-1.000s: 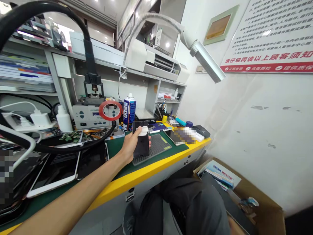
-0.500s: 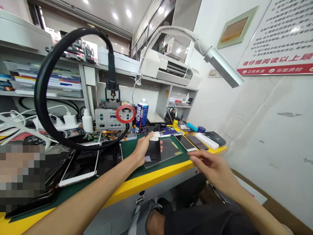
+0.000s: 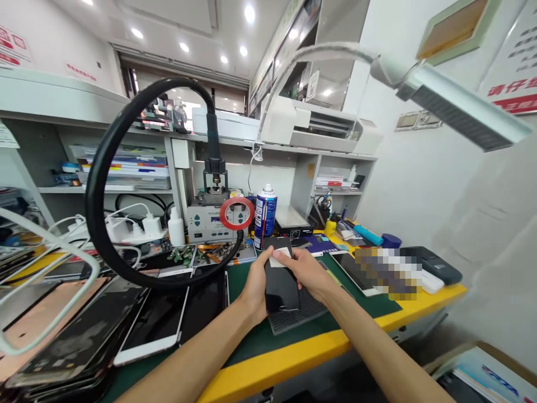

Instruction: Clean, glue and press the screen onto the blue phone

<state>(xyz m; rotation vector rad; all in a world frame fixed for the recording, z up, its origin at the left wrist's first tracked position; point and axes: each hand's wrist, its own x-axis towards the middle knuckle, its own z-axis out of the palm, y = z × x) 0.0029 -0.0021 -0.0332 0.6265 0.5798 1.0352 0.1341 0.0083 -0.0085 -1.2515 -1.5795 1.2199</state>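
Note:
A black smartphone [image 3: 282, 291] is held above the mat, tilted with its dark, glossy face toward me. My left hand [image 3: 255, 286] is closed round its left side, the thumb lying along the upper edge. From the other side my right hand [image 3: 311, 272] grips it, thumb pressed on a small white piece [image 3: 279, 257] near the top; whether this is paper or cloth I cannot tell. Some right-hand fingers are hidden behind the phone. Beneath it lies a grey perforated pad [image 3: 289, 324] on the green work mat [image 3: 247, 350].
To the left lie tablets [image 3: 153, 313] and stacked screens [image 3: 79, 330]. A black hose [image 3: 94, 184] loops over them. Behind the phone stand a blue spray can [image 3: 265, 215] and a red ring [image 3: 237, 213]. A white-edged tablet [image 3: 356, 272] rests at right; a lamp [image 3: 465, 106] hangs above.
My right hand has moved left from beyond the table edge onto the phone and its white piece. My left hand still holds the phone. The view has shifted.

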